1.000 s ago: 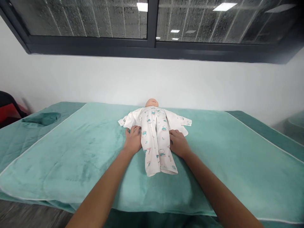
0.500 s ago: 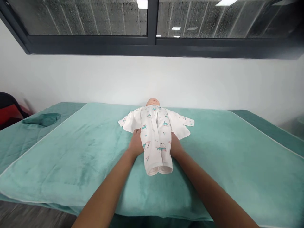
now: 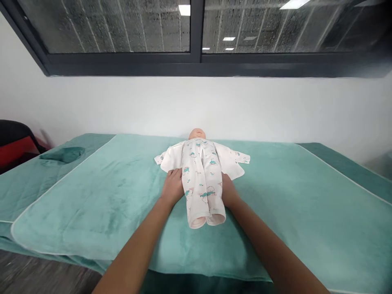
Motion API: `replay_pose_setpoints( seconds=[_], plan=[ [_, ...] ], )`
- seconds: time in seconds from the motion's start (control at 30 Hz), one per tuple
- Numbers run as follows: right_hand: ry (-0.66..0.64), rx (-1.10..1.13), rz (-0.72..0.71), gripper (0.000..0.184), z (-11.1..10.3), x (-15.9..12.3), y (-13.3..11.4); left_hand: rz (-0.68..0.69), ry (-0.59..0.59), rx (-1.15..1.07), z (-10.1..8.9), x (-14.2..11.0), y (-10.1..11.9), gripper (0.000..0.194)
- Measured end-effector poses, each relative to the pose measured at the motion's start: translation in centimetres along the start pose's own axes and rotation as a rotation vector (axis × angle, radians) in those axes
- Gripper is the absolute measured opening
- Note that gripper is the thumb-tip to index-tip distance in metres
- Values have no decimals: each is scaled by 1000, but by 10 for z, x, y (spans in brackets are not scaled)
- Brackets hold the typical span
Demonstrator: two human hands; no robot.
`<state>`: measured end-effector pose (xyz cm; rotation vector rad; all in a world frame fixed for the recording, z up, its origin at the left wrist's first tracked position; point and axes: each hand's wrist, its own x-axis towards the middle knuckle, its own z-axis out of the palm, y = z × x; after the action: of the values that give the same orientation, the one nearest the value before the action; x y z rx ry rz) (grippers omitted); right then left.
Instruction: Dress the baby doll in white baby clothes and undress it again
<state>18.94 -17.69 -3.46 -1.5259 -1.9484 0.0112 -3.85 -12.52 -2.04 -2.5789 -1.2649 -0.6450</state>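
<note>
A baby doll lies on its back, its head [image 3: 197,133] against the wall side. White printed baby trousers [image 3: 199,179] cover its front, with both leg openings pointing toward me. Under them a white baby jacket [image 3: 231,163] is spread, its sleeves out to either side. My left hand [image 3: 173,185] is closed at the left edge of the trousers, knuckles up and fingertips tucked out of sight. At the opposite edge my right hand [image 3: 228,191] grips too, most of its fingers hidden behind the cloth.
A teal padded cover [image 3: 101,196] with pale piping lies over the bed. White wall [image 3: 275,108] and a dark-framed window [image 3: 122,64] rise behind. A black and red object [image 3: 18,147] stands at far left, near a fold [image 3: 63,155] in the bedding.
The trouser legs have spread slightly apart at their openings. My left hand has shifted a little, its knuckles now higher. The camera view has tilted slightly upward.
</note>
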Motion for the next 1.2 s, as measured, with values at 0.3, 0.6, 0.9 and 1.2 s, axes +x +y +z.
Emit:
replay_pose_setpoints(
  seconds=[0.3, 0.6, 0.9, 1.2],
  plan=[
    [-35, -194, -58, 23, -12, -19, 13, 86, -27, 40, -11, -25, -4, 23],
    [50, 167, 259, 27, -32, -22, 74, -563, 141, -330, 3, -10, -52, 32],
    [-8, 226, 832, 32, -48, 44, 107, -810, 55, -144, 11, 22, -80, 25],
    [-373, 824, 373, 30, -84, 118, 1, -748, 42, -63, 15, 22, -78, 25]
  ],
)
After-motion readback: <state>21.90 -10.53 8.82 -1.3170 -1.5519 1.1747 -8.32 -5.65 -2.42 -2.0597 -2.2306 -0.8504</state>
